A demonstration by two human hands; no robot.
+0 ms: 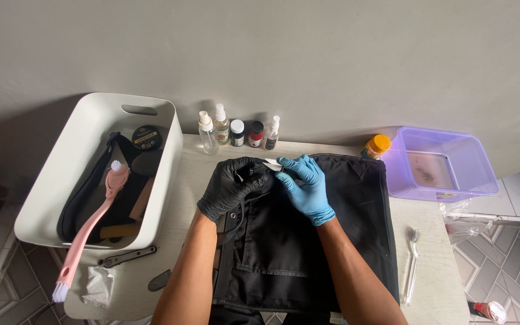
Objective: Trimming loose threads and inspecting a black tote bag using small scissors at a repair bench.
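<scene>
Soft, even daylight, moderately bright; source direction unclear. Faint diffuse shadow on wall behind white bin at tabletop's left edge. Black bag underexposed, folds barely legible. Focus sharp throughout; slight wide-angle bowing toward frame edges. No glare.

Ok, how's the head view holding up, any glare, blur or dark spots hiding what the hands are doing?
Head view: soft, even light and sharp focus, no glare on the table. The black-gloved left hand blends into the black bag, so its finger outlines are hard to read; the blue-gloved right hand and the small white thing it pinches stand out clearly. Wide-angle bending shows at the white bin.
</scene>
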